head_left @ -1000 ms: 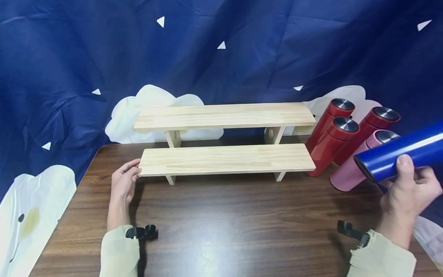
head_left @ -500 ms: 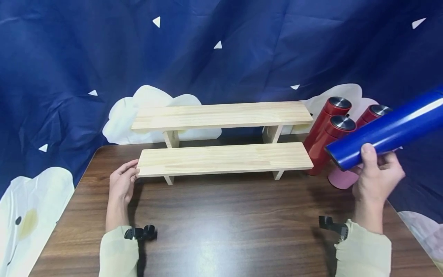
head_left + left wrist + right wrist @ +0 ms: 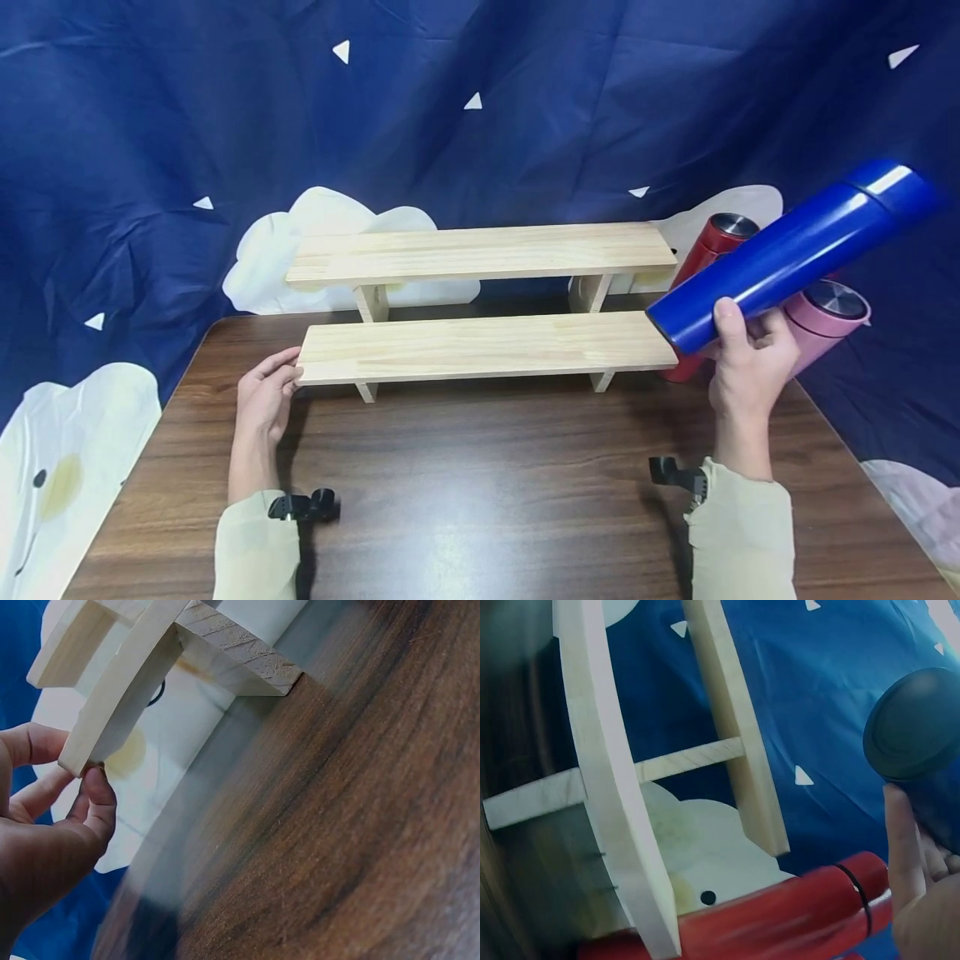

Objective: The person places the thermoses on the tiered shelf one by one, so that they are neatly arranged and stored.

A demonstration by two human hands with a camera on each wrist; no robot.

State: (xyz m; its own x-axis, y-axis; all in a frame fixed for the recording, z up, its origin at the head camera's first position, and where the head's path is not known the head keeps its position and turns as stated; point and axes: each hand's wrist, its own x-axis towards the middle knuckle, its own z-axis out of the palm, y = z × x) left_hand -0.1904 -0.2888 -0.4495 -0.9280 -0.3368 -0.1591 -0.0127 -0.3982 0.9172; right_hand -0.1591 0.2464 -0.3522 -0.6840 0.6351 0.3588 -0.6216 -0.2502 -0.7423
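Note:
A two-tier wooden shelf (image 3: pixel 487 346) of pale boards stands toward the back of the brown table. My left hand (image 3: pixel 266 396) pinches the left end of its lower board; the left wrist view shows fingertips on either side of that end. In my right hand (image 3: pixel 750 367) is a glossy blue thermos (image 3: pixel 787 250), gripped around its side and tilted in the air. Its lower end overlaps the lower board's right end in the head view. The dark round base (image 3: pixel 915 724) of the thermos faces the right wrist camera.
Beyond the shelf's right end stand red thermoses (image 3: pixel 701 258) and a pink thermos (image 3: pixel 825 321), partly hidden behind the blue one and my hand. A blue cloth (image 3: pixel 525 125) with white shapes hangs behind the table (image 3: pixel 480 475).
My right hand has carried the blue thermos leftward from the far right, over to the shelf's right end. My left hand has stayed at the lower board's end.

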